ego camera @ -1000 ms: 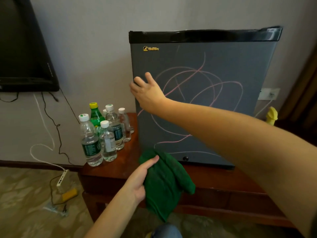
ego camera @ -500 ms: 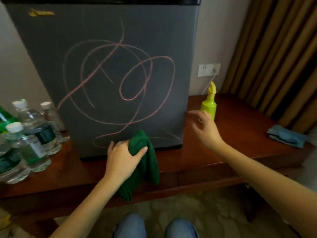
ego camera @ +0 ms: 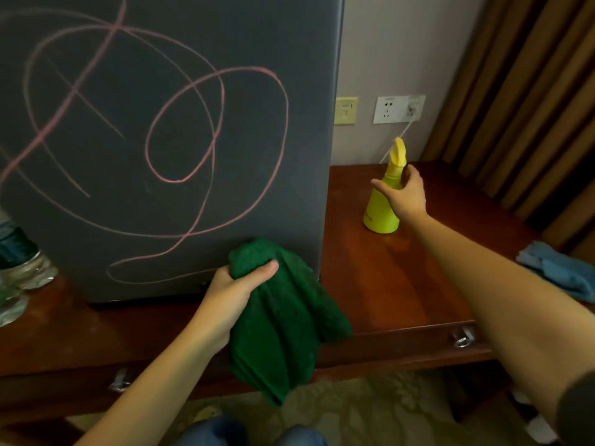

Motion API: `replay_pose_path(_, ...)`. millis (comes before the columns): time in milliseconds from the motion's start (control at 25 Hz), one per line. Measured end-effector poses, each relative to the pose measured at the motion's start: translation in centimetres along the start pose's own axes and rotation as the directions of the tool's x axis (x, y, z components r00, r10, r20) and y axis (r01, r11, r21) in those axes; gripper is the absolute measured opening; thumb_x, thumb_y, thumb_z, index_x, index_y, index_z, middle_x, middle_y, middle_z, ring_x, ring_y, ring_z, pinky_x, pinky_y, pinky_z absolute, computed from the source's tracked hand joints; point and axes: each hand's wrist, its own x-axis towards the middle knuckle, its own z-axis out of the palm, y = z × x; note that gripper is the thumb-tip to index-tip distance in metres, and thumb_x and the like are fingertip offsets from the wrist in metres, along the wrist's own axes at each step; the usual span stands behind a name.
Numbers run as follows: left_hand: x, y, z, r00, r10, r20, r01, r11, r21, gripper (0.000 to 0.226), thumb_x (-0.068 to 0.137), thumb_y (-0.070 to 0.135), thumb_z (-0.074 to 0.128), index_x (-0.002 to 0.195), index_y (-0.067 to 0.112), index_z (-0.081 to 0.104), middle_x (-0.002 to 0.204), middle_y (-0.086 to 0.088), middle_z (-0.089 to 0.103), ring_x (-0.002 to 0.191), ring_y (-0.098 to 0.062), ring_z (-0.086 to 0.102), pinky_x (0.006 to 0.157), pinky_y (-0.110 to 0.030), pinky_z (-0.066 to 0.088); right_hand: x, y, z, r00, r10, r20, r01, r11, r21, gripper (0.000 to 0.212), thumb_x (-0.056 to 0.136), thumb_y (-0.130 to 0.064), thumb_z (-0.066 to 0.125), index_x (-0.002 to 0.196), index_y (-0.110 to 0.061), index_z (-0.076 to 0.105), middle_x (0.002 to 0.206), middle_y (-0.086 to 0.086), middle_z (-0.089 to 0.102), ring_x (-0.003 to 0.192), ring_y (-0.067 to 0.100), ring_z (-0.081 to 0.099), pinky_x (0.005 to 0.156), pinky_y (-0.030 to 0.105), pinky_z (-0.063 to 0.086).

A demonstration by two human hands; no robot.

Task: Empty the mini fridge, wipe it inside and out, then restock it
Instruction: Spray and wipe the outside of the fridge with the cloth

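Dark wooden cabinet (ego camera: pixel 386 284) along a pale wall, brown curtains (ego camera: pixel 531 107) off to the right, wall sockets (ego camera: pixel 399 109) just behind. Grey mini fridge (ego camera: pixel 289 43) standing on the cabinet, door shut, front covered in loopy pink scribbles (ego camera: pixel 222 123). Couple of water bottles (ego camera: pixel 19 262) parked on the cabinet just left of it, so probably emptied already, though no way to check inside with that door closed. Left hand (ego camera: pixel 231 291) curled tight round a bunched green cloth (ego camera: pixel 283 323), held low by the bottom corner of the door, rest of it dangling over the cabinet edge. Right hand (ego camera: pixel 405 196) stretched out to the yellow spray bottle (ego camera: pixel 380 217) standing upright just right of the fridge, thumb and fingers cupped wide either side of the neck; can't tell about a real grip yet. Blue cloth (ego camera: pixel 560 272) lying further right, well apart, not in play. Looks like the outside-wipe step, right at the fetching-the-spray bit. Next up, probably: close round the neck, lift straight up to avoid tipping it, aim the nozzle at the scribbles, squeeze, then scrub with the green cloth. Worth minding the white cord (ego camera: pixel 407 128) behind the bottle while lifting.
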Motion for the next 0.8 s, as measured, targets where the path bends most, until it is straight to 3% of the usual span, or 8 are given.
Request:
replay_pose_path(120, 0.0, -0.1, 0.2, 1.0, -0.008, -0.008, 0.007, 0.999, -0.031, 0.028, 0.078, 0.018, 0.069, 0.105, 0.009, 0.069, 0.098, -0.007, 0.074, 0.091, -0.022, 0.071, 0.075, -0.034, 0.052, 2.3, 0.0, 1.1, 0.998, 0.011, -0.059, -0.011, 1.0, 0.011, 0.095, 0.07, -0.058, 0.074, 0.145, -0.017, 0.031, 0.138, 0.004, 0.051, 0.128, 0.025, 0.046, 0.108, 0.047, 0.033)
replay_pose_path(280, -0.6, -0.3, -1.0, 0.999, -0.013, -0.032, 0.012, 0.999, -0.032, 0.031, 0.077, 0.02, 0.07, 0.107, 0.012, 0.069, 0.1, -0.006, 0.073, 0.093, -0.022, 0.07, 0.08, -0.037, 0.052, 2.5, -0.4, 1.0, 0.989, -0.039, -0.143, 0.055, 0.992, 0.111, 0.059, 0.083, -0.03, 0.071, 0.132, -0.009, 0.047, 0.12, 0.007, 0.06, 0.113, 0.024, 0.056, 0.095, 0.035, 0.043)
replay_pose_path(360, -1.4, -0.5, -1.9, 0.998, -0.026, -0.059, 0.024, 0.999, -0.04, 0.034, 0.075, 0.023, 0.072, 0.107, 0.012, 0.069, 0.101, -0.005, 0.073, 0.093, -0.022, 0.07, 0.08, -0.038, 0.052, 1.0, -1.0, 0.3, 0.987, -0.073, -0.145, 0.096, 0.983, 0.159, 0.059, 0.083, -0.021, 0.071, 0.134, -0.009, 0.046, 0.119, 0.002, 0.057, 0.11, 0.016, 0.053, 0.092, 0.029, 0.041)
replay_pose_path(440, -2.7, -0.5, -3.0, 0.997, -0.029, -0.076, 0.025, 0.998, -0.058, 0.033, 0.076, 0.022, 0.072, 0.107, 0.011, 0.069, 0.1, -0.006, 0.073, 0.092, -0.023, 0.071, 0.079, -0.038, 0.053, -1.2, -1.9, -0.9, 0.989, -0.04, -0.146, 0.079, 0.957, 0.278, 0.055, 0.081, -0.017, 0.071, 0.13, -0.008, 0.05, 0.112, 0.002, 0.059, 0.103, 0.015, 0.054, 0.09, 0.031, 0.044)
replay_pose_path(560, -5.1, -0.3, -4.4, 0.997, -0.01, -0.073, 0.004, 0.997, -0.072, 0.025, 0.082, 0.02, 0.069, 0.105, 0.011, 0.07, 0.098, -0.007, 0.074, 0.089, -0.023, 0.071, 0.076, -0.036, 0.053, -6.3, -4.7, -4.0, 0.993, 0.022, -0.114, 0.036, 0.876, 0.482, 0.023, 0.082, -0.011, 0.066, 0.103, -0.006, 0.06, 0.083, 0.0, 0.059, 0.082, 0.019, 0.06, 0.08, 0.039, 0.049)
replay_pose_path(600, -6.1, -0.3, -5.0, 0.997, -0.003, -0.074, -0.003, 0.997, -0.081, 0.025, 0.081, 0.021, 0.069, 0.105, 0.011, 0.07, 0.098, -0.007, 0.074, 0.09, -0.024, 0.071, 0.077, -0.037, 0.053, -8.8, -6.2, -5.3, 0.995, -0.002, -0.097, 0.054, 0.842, 0.536, 0.012, 0.084, -0.008, 0.064, 0.095, -0.009, 0.06, 0.078, -0.003, 0.058, 0.075, 0.017, 0.062, 0.078, 0.04, 0.051)
replay_pose_path(680, -8.0, -0.2, -5.9, 0.997, 0.004, -0.074, -0.011, 0.994, -0.105, 0.029, 0.08, 0.023, 0.071, 0.105, 0.01, 0.07, 0.099, -0.009, 0.074, 0.091, -0.026, 0.071, 0.082, -0.041, 0.053, -14.0, -9.2, -7.5, 0.99, -0.134, -0.046, 0.136, 0.807, 0.575, 0.022, 0.087, -0.001, 0.059, 0.088, -0.023, 0.059, 0.079, -0.007, 0.059, 0.068, 0.011, 0.064, 0.077, 0.038, 0.054)
replay_pose_path(800, -11.6, 0.0, -7.0, 0.998, 0.005, -0.059, -0.013, 0.991, -0.135, 0.033, 0.078, 0.025, 0.073, 0.106, 0.009, 0.069, 0.099, -0.01, 0.073, 0.092, -0.029, 0.07, 0.086, -0.045, 0.053, -21.6, -13.2, -8.7, 0.928, -0.366, 0.071, 0.278, 0.807, 0.52, 0.033, 0.082, -0.008, 0.063, 0.11, -0.024, 0.059, 0.094, -0.006, 0.065, 0.074, 0.02, 0.067, 0.079, 0.043, 0.056)
